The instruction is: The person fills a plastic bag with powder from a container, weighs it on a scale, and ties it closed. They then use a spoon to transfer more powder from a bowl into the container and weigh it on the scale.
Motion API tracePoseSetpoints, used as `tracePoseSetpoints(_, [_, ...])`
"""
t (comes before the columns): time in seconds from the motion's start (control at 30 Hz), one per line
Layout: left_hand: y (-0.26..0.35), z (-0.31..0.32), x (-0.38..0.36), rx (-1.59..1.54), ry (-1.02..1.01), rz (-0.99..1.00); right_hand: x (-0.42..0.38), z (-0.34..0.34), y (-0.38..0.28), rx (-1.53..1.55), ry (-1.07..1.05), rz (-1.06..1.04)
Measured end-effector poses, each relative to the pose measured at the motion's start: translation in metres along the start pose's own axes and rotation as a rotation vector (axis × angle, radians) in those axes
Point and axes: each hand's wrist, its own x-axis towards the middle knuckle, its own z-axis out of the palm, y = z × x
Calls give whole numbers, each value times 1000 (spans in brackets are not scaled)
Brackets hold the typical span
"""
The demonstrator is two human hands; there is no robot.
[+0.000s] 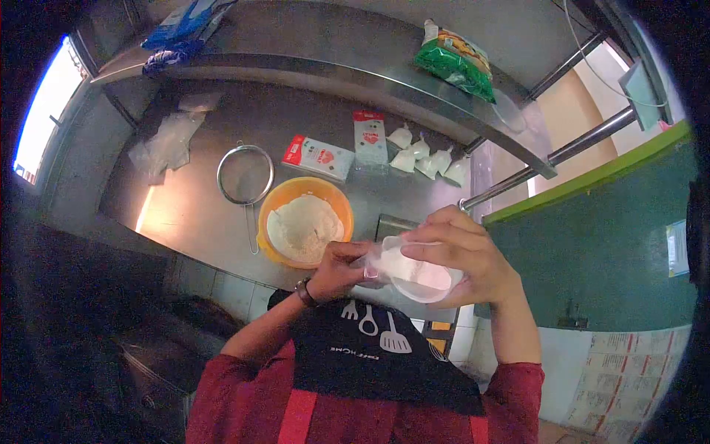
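My right hand (470, 255) is closed around a translucent plastic cup (421, 296) with white powder (433, 275) in it. The cup is tilted toward my left hand (340, 272), which wears a wristwatch and pinches a clear plastic bag (372, 264). Cup and bag meet in front of my apron; how far the cup reaches into the bag is hard to make out. Just beyond my left hand, an orange bowl (346, 203) holds more white powder (303, 222). Beside that bowl lies a round metal sieve (246, 175), its handle toward me.
On the steel table (188, 214), two red-and-white packs (318, 157) lie behind the bowl, near several tied bags of white powder (418, 154). Clear plastic bags (168, 144) lie at the left. The raised shelf (310, 70) carries a green packet (457, 63) and a blue packet (185, 26).
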Motion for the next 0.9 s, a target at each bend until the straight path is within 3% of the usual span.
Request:
tracePoseSetpoints(0.67, [14, 5, 2, -173, -2, -103, 1, -1, 4, -12, -47, 3])
tracePoseSetpoints(0.9, [17, 2, 1, -166, -19, -22, -24, 14, 19, 102, 122, 91])
